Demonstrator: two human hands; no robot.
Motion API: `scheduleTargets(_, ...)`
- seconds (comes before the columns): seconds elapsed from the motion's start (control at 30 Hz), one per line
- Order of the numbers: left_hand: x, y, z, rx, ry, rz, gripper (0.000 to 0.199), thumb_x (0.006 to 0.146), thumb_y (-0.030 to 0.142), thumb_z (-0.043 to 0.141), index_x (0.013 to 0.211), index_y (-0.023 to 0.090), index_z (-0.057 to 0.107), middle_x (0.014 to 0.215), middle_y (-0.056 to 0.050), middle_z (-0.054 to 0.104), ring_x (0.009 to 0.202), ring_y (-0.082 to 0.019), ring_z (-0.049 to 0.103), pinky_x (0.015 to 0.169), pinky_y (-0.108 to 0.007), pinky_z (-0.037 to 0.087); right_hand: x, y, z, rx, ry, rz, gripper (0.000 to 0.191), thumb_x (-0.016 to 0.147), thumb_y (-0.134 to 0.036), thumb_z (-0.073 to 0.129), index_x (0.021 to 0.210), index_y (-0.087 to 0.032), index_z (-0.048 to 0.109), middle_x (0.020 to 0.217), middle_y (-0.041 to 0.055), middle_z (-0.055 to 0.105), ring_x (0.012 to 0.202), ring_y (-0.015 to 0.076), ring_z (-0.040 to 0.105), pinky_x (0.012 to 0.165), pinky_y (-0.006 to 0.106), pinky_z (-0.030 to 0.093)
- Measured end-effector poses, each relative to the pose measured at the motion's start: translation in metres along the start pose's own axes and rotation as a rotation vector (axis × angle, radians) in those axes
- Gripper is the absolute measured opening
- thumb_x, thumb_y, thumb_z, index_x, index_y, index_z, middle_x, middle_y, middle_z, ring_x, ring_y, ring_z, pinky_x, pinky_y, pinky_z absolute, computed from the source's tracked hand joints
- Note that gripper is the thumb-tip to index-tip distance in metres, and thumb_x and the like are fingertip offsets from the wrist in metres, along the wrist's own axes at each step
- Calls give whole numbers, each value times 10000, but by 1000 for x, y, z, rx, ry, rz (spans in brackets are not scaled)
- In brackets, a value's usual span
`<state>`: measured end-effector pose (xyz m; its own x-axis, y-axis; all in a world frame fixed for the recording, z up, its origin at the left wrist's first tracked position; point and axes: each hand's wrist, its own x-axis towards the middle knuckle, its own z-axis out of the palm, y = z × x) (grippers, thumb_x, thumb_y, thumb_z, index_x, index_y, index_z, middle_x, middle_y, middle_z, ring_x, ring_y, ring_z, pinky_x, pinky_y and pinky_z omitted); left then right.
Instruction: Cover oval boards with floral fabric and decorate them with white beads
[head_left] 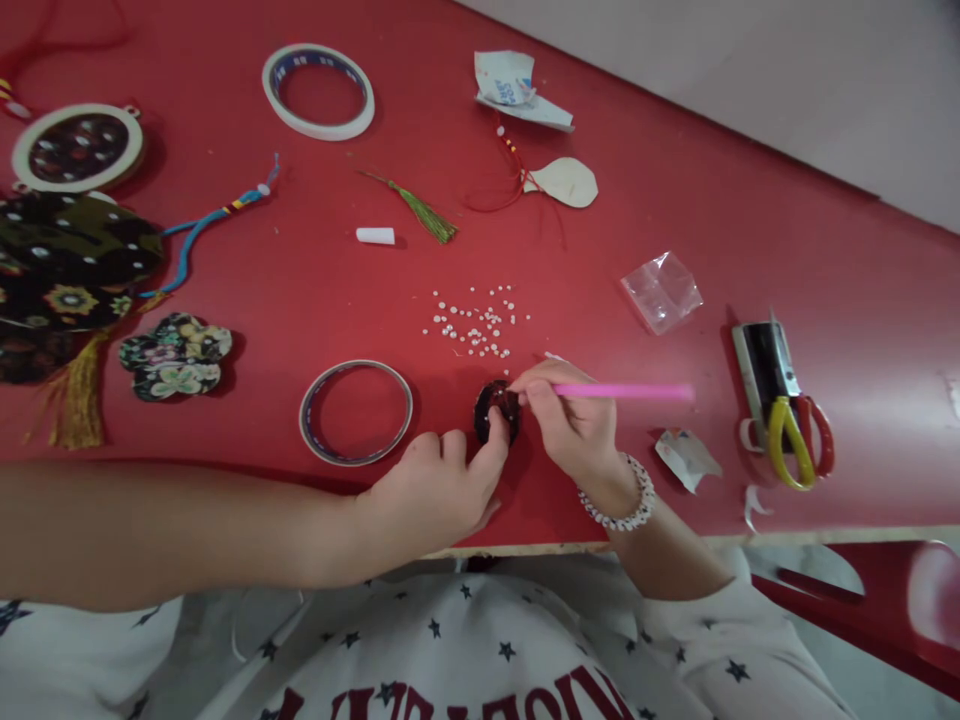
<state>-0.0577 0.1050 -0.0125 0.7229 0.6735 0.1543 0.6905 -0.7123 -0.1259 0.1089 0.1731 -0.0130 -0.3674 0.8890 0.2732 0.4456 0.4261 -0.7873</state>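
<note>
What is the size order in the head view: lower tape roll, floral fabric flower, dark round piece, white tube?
Largest first:
1. The lower tape roll and the floral fabric flower look about equal, so I do not rank them.
2. The dark round piece, partly hidden by the fingers.
3. The white tube.

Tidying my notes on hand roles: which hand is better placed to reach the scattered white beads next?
Probably the right hand: it sits nearest the white beads and holds a pink stick, while the left hand is pinching the dark round piece.

Dark round disc point(496, 412), slim pink stick point(622, 391)
</note>
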Motion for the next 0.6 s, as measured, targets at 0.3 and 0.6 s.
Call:
scheduleTargets(0.3, 0, -1, 0, -5, 13, 6, 440, 926, 323, 319, 1108, 72, 631, 1227, -172, 580, 535, -132, 520, 414, -283, 370, 1, 2, -10, -98, -163, 15, 113, 815, -152, 581, 880, -228, 528, 948, 29, 668, 828, 152, 634, 758, 313, 518)
scheduleTargets(0.6, 0, -1, 0, -23, 3, 15, 432, 928, 322, 312, 1093, 90, 637, 1229, -163, 579, 533, -140, 519, 410, -292, 372, 3, 4, -3, -97, -200, 73, 159, 813, -152, 576, 803, -225, 435, 898, 6, 640, 725, 115, 580, 674, 262, 477)
